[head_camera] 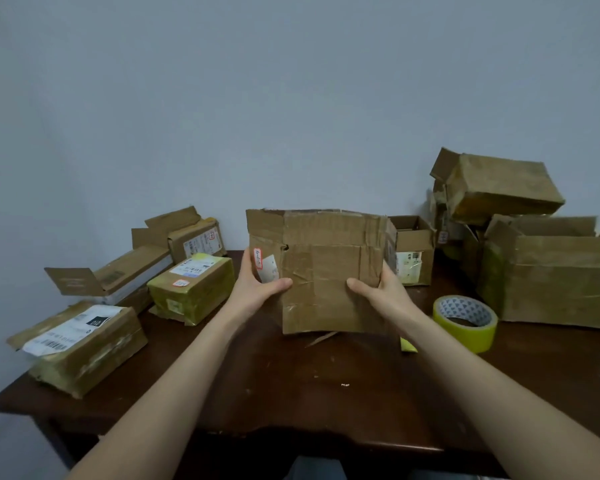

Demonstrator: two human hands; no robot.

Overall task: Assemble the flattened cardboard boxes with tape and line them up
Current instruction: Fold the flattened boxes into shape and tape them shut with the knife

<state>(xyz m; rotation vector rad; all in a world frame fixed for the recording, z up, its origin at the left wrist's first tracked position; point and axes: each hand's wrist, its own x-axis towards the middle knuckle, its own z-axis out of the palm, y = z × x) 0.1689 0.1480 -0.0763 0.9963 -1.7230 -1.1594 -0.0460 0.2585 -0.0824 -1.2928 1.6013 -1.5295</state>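
Both hands hold a worn cardboard box (pixel 326 271) upright between them over the dark surface (pixel 326 386). The left hand (pixel 257 289) grips its left edge and the right hand (pixel 378 289) its right edge, each with the thumb curled onto the near face and the fingers hidden behind. Just right of the right hand a roll of yellow tape (pixel 465 322) lies flat, with a large open box (pixel 551 282) further right. Left of the left hand sit a yellow-taped box (pixel 193 289) and, nearer the person, a labelled box (pixel 80 344)
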